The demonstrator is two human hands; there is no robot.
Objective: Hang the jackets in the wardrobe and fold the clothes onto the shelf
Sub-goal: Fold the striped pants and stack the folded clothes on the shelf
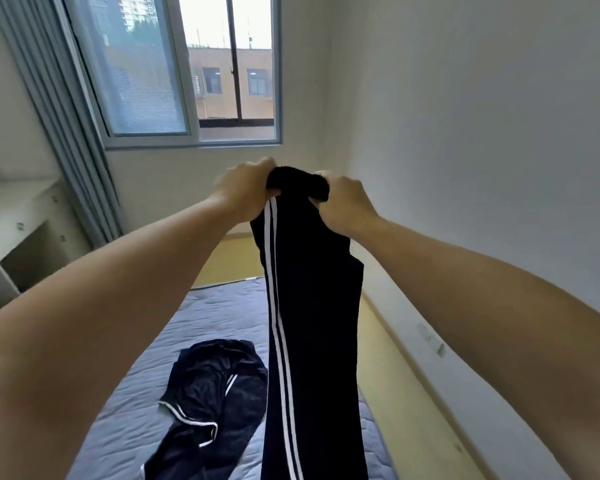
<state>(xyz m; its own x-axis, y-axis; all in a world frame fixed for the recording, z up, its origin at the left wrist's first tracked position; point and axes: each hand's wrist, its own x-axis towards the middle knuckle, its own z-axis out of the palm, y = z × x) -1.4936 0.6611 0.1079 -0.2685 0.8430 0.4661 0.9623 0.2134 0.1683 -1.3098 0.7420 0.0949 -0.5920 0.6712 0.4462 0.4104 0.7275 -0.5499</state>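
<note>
Dark track trousers [314,306] with two white side stripes hang straight down in front of me, held up at chest height. My left hand [243,190] grips the left end of the waistband, and my right hand [347,202] grips the right end; the two hands sit close together. The trouser legs drop past the bottom of the view. A second dark garment [208,393] with white trim lies crumpled on the blue quilted mattress [125,410] below, just left of the hanging trousers.
A white wall [482,168] runs along the right, with a yellow floor strip [406,393] between it and the mattress. A window [187,81] and grey curtain [70,150] are ahead. A white desk [25,220] stands at the left.
</note>
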